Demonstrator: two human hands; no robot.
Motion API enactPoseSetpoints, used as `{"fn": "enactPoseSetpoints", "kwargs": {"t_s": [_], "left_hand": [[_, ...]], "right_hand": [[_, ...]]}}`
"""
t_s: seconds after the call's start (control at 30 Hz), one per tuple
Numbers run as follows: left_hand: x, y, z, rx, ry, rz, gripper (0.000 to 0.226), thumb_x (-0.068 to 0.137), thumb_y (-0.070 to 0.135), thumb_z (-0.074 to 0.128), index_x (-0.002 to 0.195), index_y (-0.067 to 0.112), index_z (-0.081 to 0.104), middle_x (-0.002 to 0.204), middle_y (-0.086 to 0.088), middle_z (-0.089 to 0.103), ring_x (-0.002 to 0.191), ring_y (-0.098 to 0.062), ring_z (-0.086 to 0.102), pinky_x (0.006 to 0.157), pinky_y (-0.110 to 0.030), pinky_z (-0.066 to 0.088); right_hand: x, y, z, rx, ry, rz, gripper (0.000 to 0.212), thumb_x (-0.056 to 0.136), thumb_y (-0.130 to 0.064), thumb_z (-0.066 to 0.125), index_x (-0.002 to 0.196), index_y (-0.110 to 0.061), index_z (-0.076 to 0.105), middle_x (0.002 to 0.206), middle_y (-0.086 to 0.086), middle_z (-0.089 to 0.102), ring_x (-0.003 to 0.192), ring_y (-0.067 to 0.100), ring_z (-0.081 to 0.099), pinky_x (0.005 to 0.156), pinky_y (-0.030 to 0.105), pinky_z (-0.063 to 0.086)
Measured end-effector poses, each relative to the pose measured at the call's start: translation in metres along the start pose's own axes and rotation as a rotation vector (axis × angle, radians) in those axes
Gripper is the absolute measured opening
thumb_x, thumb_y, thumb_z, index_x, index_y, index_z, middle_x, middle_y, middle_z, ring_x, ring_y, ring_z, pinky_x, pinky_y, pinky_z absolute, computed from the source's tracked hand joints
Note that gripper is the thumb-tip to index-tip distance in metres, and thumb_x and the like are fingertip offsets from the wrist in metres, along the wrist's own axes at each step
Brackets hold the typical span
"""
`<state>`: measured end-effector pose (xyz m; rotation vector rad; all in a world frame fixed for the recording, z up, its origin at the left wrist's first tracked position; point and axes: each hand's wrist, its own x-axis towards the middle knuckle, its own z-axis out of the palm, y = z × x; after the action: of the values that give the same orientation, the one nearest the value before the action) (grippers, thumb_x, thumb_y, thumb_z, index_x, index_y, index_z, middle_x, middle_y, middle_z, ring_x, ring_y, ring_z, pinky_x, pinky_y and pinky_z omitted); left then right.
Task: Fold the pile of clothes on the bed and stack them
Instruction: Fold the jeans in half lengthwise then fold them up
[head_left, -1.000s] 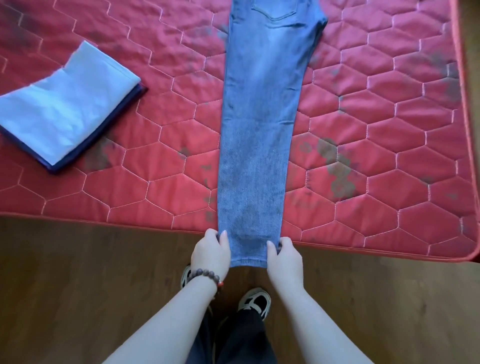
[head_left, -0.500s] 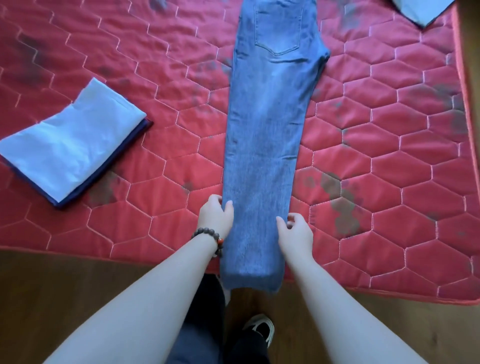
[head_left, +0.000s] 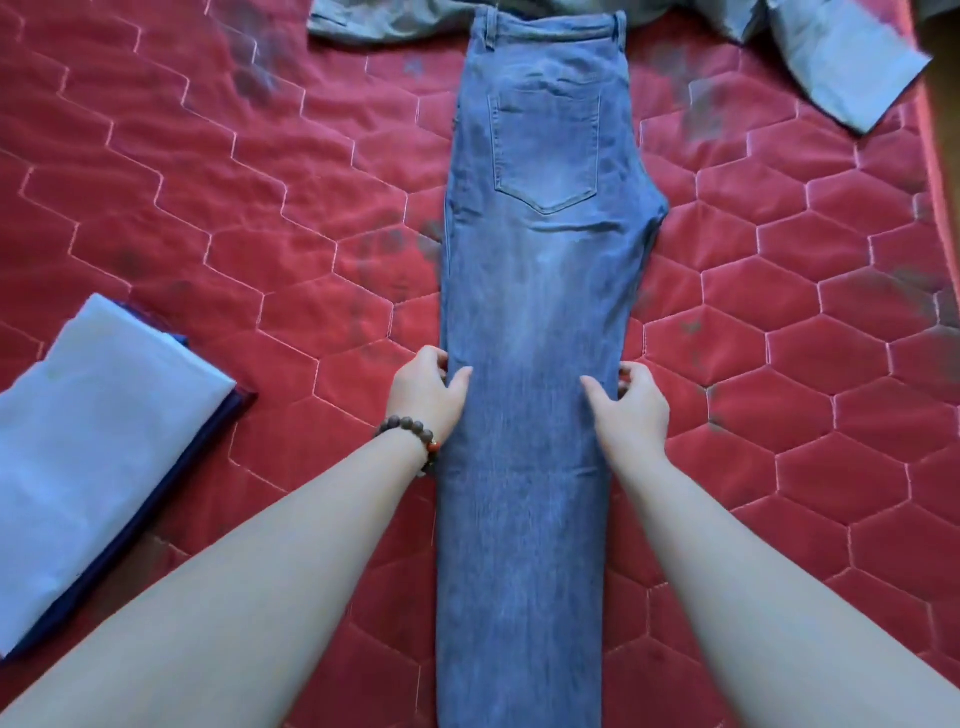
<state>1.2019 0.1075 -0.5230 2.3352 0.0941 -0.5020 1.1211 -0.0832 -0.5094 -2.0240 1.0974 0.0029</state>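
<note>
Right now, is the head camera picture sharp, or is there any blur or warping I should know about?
Head view: slight motion blur on the jeans and quilted mattress; wide-angle bending toward the edges, stretching both forearms; soft, even daylight, no glare; the folded stack at left looks a little washed out.

Jeans (head_left: 535, 312) lie lengthwise down mid-frame on the bed (head_left: 260, 208), folded stack (head_left: 98, 441) at lower left, loose garments (head_left: 810, 57) along the top edge.

The jeans (head_left: 540, 291) between the hands are faded mid-blue denim, paler in the middle. The bed (head_left: 291, 218) beneath is red, quilted in pale-stitched hexagons with dark grey smudges. Left of the left hand (head_left: 428, 392), the folded stack (head_left: 93, 457) is light blue over navy; its bracelet (head_left: 413, 434) has brown beads, one orange.
</note>
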Motion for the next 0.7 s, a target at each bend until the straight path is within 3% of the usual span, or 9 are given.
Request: {"fn": "enactPoseSetpoints", "kwargs": {"t_s": [0.2,0.4,0.57,0.7], "left_hand": [[0.058,0.023,0.0,0.086,0.009,-0.026,0.026,0.094,0.034,0.056,0.079,0.012,0.054,0.079,-0.003,0.058,0.086,-0.029,0.058,0.067,-0.029,0.033],[0.056,0.022,-0.009,0.011,0.284,-0.009,0.021,0.095,0.025,0.055,0.083,0.008,0.057,0.078,-0.012,0.065,0.078,-0.034,0.059,0.065,-0.036,0.04],[0.082,0.036,-0.004,-0.004,0.224,-0.061,0.022,0.093,0.033,0.057,0.089,0.011,0.061,0.08,-0.001,0.063,0.082,-0.024,0.058,0.069,-0.027,0.038],[0.139,0.068,-0.007,-0.08,0.197,-0.021,0.023,0.095,0.036,0.054,0.08,0.018,0.055,0.071,0.002,0.055,0.074,-0.018,0.05,0.066,-0.02,0.029]], "right_hand": [[0.067,-0.03,0.007,0.009,0.081,-0.018,0.028,0.093,-0.03,0.061,0.11,-0.007,0.059,0.087,-0.001,0.056,0.084,0.018,0.053,0.065,0.019,0.027],[0.093,-0.036,0.005,-0.048,0.184,-0.014,0.019,0.094,-0.022,0.058,0.098,-0.003,0.06,0.082,0.005,0.057,0.082,0.027,0.053,0.063,0.023,0.024],[0.113,-0.039,0.002,-0.096,0.14,0.031,0.031,0.094,-0.035,0.057,0.101,-0.005,0.063,0.1,0.012,0.068,0.1,0.031,0.059,0.072,0.027,0.03],[0.152,-0.062,-0.004,-0.019,0.127,-0.034,0.035,0.092,-0.036,0.06,0.109,-0.006,0.063,0.09,0.003,0.063,0.096,0.024,0.06,0.075,0.023,0.032]]}}
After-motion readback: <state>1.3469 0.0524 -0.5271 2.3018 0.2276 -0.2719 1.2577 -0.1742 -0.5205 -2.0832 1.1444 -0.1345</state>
